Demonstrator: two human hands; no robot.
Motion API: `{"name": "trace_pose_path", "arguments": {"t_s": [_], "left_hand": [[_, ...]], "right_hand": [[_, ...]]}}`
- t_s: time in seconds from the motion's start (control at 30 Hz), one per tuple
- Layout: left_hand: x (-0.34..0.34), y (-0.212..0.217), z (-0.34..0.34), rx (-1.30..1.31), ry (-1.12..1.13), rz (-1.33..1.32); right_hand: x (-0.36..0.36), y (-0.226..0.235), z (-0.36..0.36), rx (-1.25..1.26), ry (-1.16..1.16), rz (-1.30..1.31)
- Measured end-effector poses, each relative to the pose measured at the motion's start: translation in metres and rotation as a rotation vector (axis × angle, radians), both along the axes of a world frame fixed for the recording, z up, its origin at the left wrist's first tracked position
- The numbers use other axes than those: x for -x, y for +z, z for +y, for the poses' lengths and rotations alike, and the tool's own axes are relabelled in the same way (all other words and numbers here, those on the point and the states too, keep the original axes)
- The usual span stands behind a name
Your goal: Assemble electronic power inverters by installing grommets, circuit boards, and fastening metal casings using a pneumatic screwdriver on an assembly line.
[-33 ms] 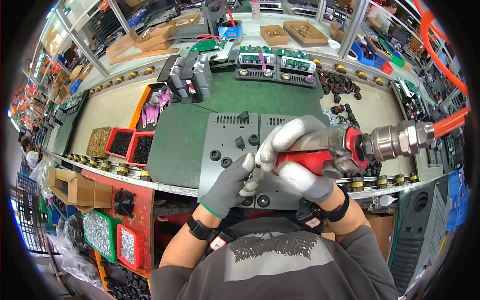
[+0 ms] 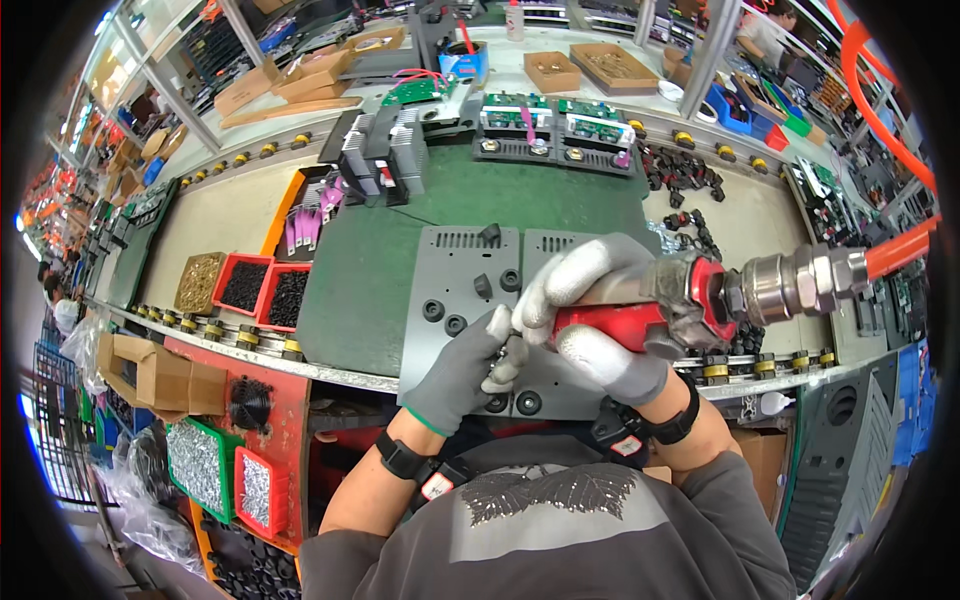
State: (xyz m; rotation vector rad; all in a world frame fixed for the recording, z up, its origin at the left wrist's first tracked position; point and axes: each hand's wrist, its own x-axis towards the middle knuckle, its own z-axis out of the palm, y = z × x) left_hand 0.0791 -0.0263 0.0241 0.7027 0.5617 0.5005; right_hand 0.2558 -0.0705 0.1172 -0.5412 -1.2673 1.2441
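My right hand (image 2: 590, 310), in a white-and-grey glove, is wrapped round a red air screwdriver (image 2: 620, 325) lying sideways, its metal coupling and orange hose to the right. Just left of the tool's front end, my left hand (image 2: 470, 365) in a grey glove has thumb and fingers pinched together. Whatever small thing it grips is hidden by the fingertips. Both hands are over two grey slotted metal panels (image 2: 436, 275) lying side by side. On the panels are several round black rubber feet (image 2: 433, 310), plus small black pieces (image 2: 483, 286) lying loose.
Circuit-board assemblies (image 2: 510, 125) and finned heat sinks (image 2: 400, 150) line the green mat's (image 2: 350, 270) far side. Red bins (image 2: 285, 297) of black parts stand left, loose black parts (image 2: 690, 175) lie right. An orange hose (image 2: 900, 250) hangs at the right; bins of screws (image 2: 200, 468) sit lower left.
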Motion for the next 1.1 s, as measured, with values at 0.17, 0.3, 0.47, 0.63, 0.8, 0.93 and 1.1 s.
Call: {"name": "trace_pose_path", "arguments": {"t_s": [0.17, 0.3, 0.47, 0.63, 0.8, 0.93, 1.1], "left_hand": [[0.001, -0.004, -0.001, 0.161, 0.077, -0.034], [-0.001, 0.000, 0.007, 0.190, 0.000, -0.095], [0.012, -0.004, 0.013, -0.198, 0.094, 0.286], [0.047, -0.023, 0.016, -1.183, 0.336, 0.983], [0.060, -0.023, 0.021, -1.353, 0.297, 1.078], [0.076, -0.014, 0.017, -1.234, 0.387, 0.934], [0.135, 0.003, -0.018, -0.971, 0.656, 0.915]], "right_hand": [[0.022, -0.007, -0.002, -0.108, -0.139, -0.104], [0.036, 0.000, 0.003, -0.231, -0.157, -0.025], [0.044, 0.006, 0.005, -0.215, -0.201, -0.119], [0.046, 0.006, 0.007, -0.207, -0.222, -0.092], [0.047, 0.009, 0.016, -0.265, -0.025, -0.017], [0.053, 0.003, 0.015, -0.163, -0.042, -0.057], [0.068, -0.007, 0.023, -0.101, 0.233, -0.111]]}}
